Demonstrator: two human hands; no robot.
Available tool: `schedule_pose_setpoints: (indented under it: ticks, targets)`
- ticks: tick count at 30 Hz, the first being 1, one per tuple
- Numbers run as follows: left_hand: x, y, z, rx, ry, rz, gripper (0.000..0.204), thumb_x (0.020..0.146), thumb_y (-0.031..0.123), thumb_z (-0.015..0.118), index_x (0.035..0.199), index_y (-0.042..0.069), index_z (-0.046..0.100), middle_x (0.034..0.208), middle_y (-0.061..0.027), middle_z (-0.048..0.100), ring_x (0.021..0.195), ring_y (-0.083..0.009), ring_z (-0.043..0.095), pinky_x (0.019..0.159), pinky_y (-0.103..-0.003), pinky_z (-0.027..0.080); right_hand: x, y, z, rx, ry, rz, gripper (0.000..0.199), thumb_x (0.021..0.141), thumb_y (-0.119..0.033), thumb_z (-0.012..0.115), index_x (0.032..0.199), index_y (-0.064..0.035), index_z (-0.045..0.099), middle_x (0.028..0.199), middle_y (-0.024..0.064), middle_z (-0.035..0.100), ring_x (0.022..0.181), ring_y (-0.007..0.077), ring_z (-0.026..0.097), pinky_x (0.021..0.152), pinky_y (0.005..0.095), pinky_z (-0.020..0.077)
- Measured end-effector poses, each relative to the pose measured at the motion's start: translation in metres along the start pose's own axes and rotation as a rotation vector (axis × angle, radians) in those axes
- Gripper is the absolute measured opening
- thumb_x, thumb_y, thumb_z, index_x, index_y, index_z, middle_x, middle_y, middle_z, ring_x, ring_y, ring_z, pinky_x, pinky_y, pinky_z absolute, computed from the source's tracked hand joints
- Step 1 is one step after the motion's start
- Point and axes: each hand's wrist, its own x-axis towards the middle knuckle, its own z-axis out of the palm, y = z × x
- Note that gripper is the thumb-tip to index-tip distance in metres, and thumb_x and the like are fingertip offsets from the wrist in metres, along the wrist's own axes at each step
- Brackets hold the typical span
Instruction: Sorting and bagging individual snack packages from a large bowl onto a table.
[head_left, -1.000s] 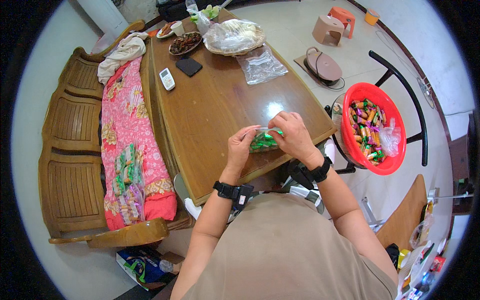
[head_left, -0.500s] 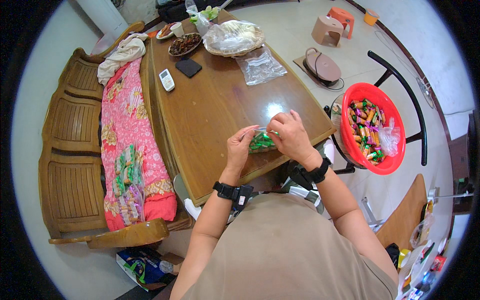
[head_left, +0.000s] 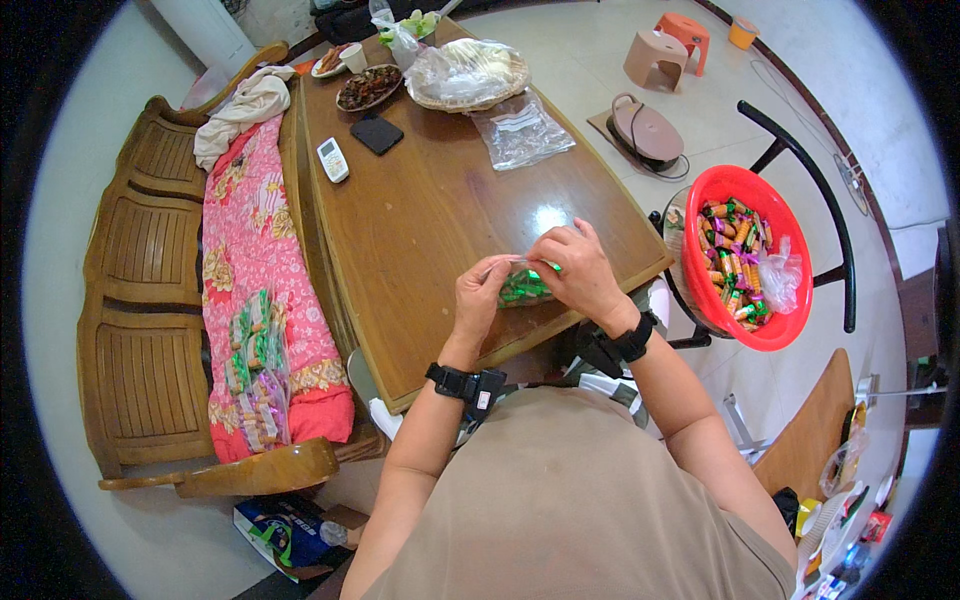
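A clear plastic bag (head_left: 524, 288) of green-wrapped candies lies at the near edge of the wooden table (head_left: 430, 240). My left hand (head_left: 479, 292) pinches the left end of its top edge between thumb and fingers. Further right along the same edge, the closed fingers of my right hand (head_left: 575, 268) grip the bag and partly cover it. A red basin (head_left: 700, 260) to the right holds many candies in orange, green and purple wrappers, with a crumpled clear bag (head_left: 780, 277) on top of them.
Filled candy bags (head_left: 258, 345) lie on the pink-covered wooden bench (head_left: 140, 330) at left. On the table are a white remote (head_left: 333, 160), a black phone-like slab (head_left: 377, 133), a flat clear bag (head_left: 520, 133), a plastic-covered basket (head_left: 466, 76) and a plate of dark food (head_left: 369, 90).
My right hand has shifted slightly to the left along the bag's top edge, toward my left hand. The left hand has barely moved.
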Motion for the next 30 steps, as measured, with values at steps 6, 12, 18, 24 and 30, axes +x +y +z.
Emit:
schedule_pose_setpoints:
  ticks: [6, 12, 18, 24, 30]
  targets:
    - [0.001, -0.006, -0.002, -0.050, 0.007, -0.006, 0.017, 0.094, 0.012, 0.056, 0.100, 0.001, 0.067, 0.094, -0.0033, 0.068, 0.087, -0.0117, 0.062, 0.082, -0.026, 0.049, 0.001, -0.001, 0.005, 0.054, 0.063, 0.007, 0.005, 0.079, -0.012, 0.064, 0.080, -0.0116, 0.059, 0.080, 0.0038, 0.059, 0.083, 0.0239, 0.059, 0.091, 0.0440, 0.0373]
    - [0.000, -0.003, -0.001, -0.009, 0.012, 0.016, 0.016, 0.093, 0.012, 0.056, 0.101, 0.002, 0.067, 0.094, -0.0031, 0.068, 0.088, -0.0117, 0.061, 0.082, -0.027, 0.048, 0.003, -0.005, 0.004, 0.128, 0.078, 0.040, 0.013, 0.078, -0.007, 0.062, 0.089, -0.0095, 0.057, 0.085, 0.0051, 0.062, 0.087, 0.0243, 0.060, 0.086, 0.0398, 0.0393]
    - [0.000, -0.004, 0.000, -0.036, 0.010, 0.032, 0.016, 0.094, 0.011, 0.056, 0.103, 0.003, 0.067, 0.096, -0.0036, 0.068, 0.088, -0.0116, 0.062, 0.083, -0.027, 0.048, 0.004, -0.006, 0.001, 0.150, 0.020, 0.067, 0.013, 0.077, -0.006, 0.062, 0.089, -0.0090, 0.058, 0.087, 0.0054, 0.062, 0.088, 0.0247, 0.060, 0.086, 0.0388, 0.0396]
    - [0.000, -0.010, -0.004, -0.105, 0.016, 0.007, 0.022, 0.097, 0.017, 0.052, 0.102, 0.001, 0.066, 0.095, -0.0049, 0.068, 0.088, -0.0133, 0.062, 0.083, -0.028, 0.049, 0.002, -0.003, 0.000, 0.086, 0.034, 0.056, 0.006, 0.077, -0.010, 0.065, 0.081, -0.0094, 0.061, 0.080, 0.0058, 0.060, 0.081, 0.0251, 0.059, 0.082, 0.0388, 0.0402]
    - [0.001, -0.011, -0.011, -0.130, -0.030, -0.039, 0.024, 0.094, 0.019, 0.056, 0.107, 0.000, 0.064, 0.101, -0.0072, 0.067, 0.090, -0.0153, 0.062, 0.084, -0.029, 0.049, 0.002, -0.006, -0.003, 0.085, 0.026, 0.080, 0.007, 0.077, -0.011, 0.067, 0.077, -0.0083, 0.061, 0.077, 0.0049, 0.059, 0.077, 0.0239, 0.058, 0.079, 0.0360, 0.0409]
